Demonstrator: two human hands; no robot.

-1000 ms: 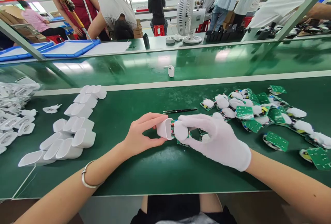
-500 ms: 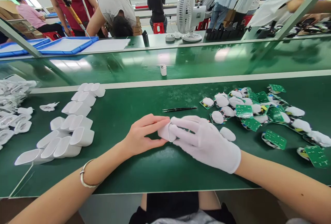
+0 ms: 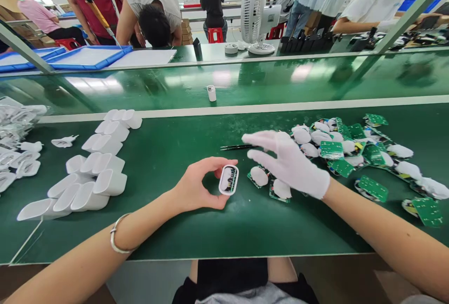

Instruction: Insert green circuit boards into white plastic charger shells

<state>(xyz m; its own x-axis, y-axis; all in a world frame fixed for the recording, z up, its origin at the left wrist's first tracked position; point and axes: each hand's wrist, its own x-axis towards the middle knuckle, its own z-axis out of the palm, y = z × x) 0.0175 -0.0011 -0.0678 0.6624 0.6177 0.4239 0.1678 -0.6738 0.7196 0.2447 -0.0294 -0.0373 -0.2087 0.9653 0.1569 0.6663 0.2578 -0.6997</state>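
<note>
Bare, my left hand [image 3: 199, 184] grips a white oval plastic housing [image 3: 228, 180] between thumb and fingers. The housing's mouth faces me, and a circuit board with white material shows inside it. My right hand [image 3: 286, 161], in a white glove, hovers with fingers stretched out over the near side of the board pile, holding nothing that I can see. Just below its fingers lie two circuit boards with white pads [image 3: 258, 176]. Black tweezers [image 3: 236, 147] rest on the green bench beyond, their right end near the gloved fingertips.
Several empty white housings [image 3: 110, 182] stand in rows at left, with white plastic parts [image 3: 28, 166] farther left. Green circuit boards [image 3: 331, 151] pile up at right. A small white unit [image 3: 211, 93] rides beyond the white strip. A fan [image 3: 254, 14] and other people are behind.
My right hand has let go of the housing and moved right and up, opening out. The housing now shows its open end. The small white unit beyond has shifted left.
</note>
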